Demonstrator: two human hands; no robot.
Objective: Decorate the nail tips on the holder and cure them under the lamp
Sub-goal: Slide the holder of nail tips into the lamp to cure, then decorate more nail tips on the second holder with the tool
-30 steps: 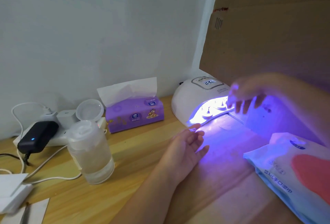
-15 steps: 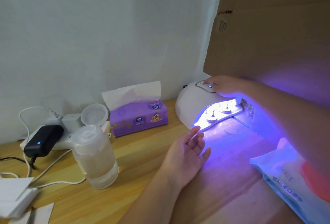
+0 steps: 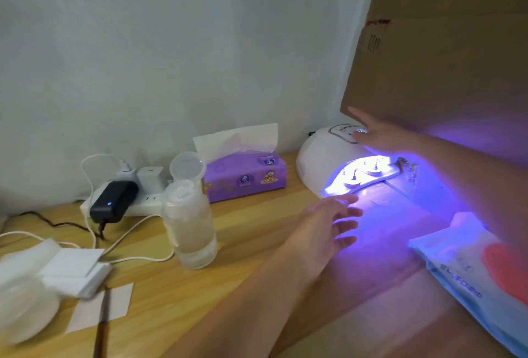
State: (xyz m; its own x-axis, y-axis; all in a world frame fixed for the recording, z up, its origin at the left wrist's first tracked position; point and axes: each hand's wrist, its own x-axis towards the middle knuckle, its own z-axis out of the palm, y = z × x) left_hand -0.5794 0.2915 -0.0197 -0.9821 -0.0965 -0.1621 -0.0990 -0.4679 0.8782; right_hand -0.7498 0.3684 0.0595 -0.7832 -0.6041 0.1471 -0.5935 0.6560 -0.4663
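On the wooden desk (image 3: 243,232) by a white wall | lamp (image 3: 323,163) glows violet; right hand (image 3: 380,136) flat on top | left hand (image 3: 323,223) open, fingers spread, before its opening | tissue box (image 3: 245,177) behind

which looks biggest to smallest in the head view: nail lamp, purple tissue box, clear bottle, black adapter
1. nail lamp, partly hidden by the right hand
2. purple tissue box and clear bottle: look alike; the bottle is nearer, so unsure
3. black adapter

One lamp (image 3: 323,163), one tissue box (image 3: 245,177), one bottle (image 3: 191,223), two hands (image 3: 323,226)
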